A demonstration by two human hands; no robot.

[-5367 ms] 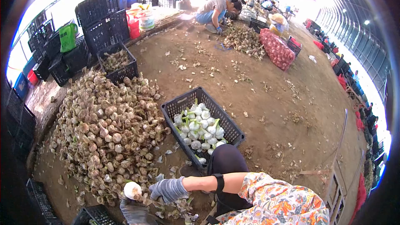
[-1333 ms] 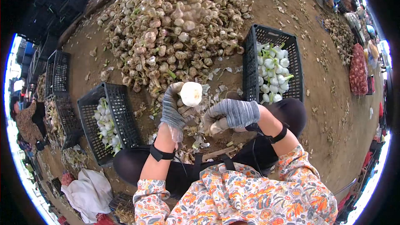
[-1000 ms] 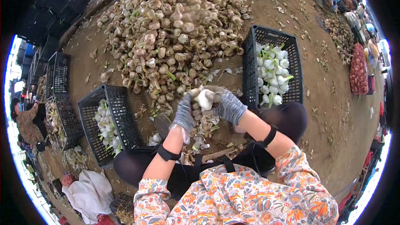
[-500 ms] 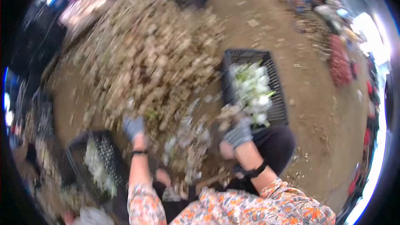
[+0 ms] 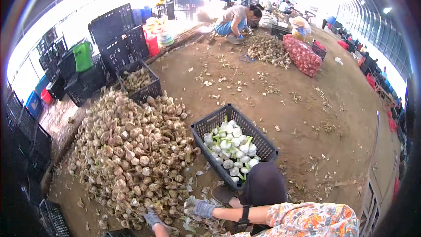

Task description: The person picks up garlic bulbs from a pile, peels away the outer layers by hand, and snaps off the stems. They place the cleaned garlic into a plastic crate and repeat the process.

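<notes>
red mesh sack (image 5: 302,55) lies near crouching person (image 5: 234,17).

Daylight is pouring in from 10 to 1 o'clock, blowing out the background. Roof lamps (image 5: 386,10) are glaring at 2. Fisheye is bending the edges; black vignette is ringing everything. Garlic heap (image 5: 131,158) is reading sharp, shadows soft.

my gloves (image 5: 202,208): grey striped | my sleeve (image 5: 307,219): orange floral | crate (image 5: 234,145): black | peeled garlic (image 5: 230,147): white, green stems | garlic pile (image 5: 131,158): tan-brown

No readable text, labels, brands or numbers anywhere; crates, sacks, buckets unmarked.
</notes>
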